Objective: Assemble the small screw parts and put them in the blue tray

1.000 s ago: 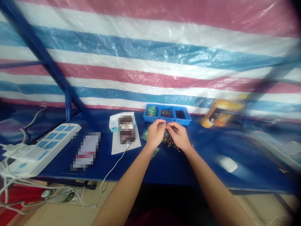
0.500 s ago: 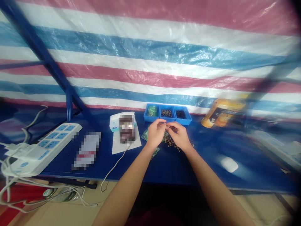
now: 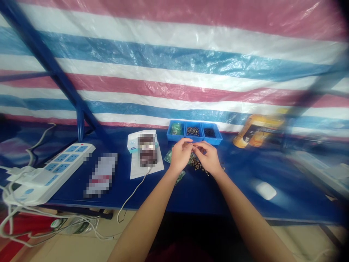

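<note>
My left hand and my right hand meet fingertip to fingertip over the blue table. Both are closed in a pinch, and whatever lies between the fingertips is too small to name. Under and beside my right hand is a pile of small metal parts. Green plastic bags lie partly hidden by my left hand. Just beyond my fingers stands a blue three-compartment bin. It holds a green bag at left, small brassy metal parts in the middle and small black parts at right.
To the left are a white power strip with cables, a blurred-out flat item, and a pixelated device on white packaging. On the right sit a white case and a yellow-orange package. Blue frame bars rise behind.
Both hands stay in nearly the same place, fingertips together. Only a slight shift of the right fingers shows.
</note>
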### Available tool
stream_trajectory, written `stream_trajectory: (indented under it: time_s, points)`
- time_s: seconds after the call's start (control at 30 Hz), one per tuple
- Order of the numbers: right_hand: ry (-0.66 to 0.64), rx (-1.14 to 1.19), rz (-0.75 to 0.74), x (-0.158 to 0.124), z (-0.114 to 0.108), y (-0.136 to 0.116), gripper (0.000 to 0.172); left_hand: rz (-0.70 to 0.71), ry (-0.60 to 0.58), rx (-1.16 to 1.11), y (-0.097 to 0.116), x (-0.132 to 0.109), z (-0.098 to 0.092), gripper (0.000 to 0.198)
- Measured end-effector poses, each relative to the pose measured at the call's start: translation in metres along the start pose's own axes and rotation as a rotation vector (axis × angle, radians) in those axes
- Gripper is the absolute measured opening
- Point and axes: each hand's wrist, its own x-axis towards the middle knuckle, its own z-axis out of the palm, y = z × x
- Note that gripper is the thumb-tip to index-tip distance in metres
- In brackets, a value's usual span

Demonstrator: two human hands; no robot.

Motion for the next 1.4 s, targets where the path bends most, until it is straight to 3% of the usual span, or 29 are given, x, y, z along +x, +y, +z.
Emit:
stream_trajectory:
  time_s: [0.43,0.7,0.93,1.4]
  points:
    - [-0.011,0.04,-0.003,-0.001,0.002,-0.001,0.016,0.012,0.027,0.06,0.001,-0.002,0.0,0.02]
    - [0.01,0.046,0.022,0.0,0.002,0.001,0.018,0.026,-0.007,-0.02,0.0,0.0,0.0,0.017]
    - [0.02,0.032,0.029,0.0,0.0,0.005,0.022,-0.107,-0.026,-0.139,0.007,0.001,-0.002,0.017]
    - [0.078,-0.092,-0.05,-0.002,-0.002,-0.002,0.024,-0.238,-0.026,-0.287,0.015,-0.001,-0.003,0.023]
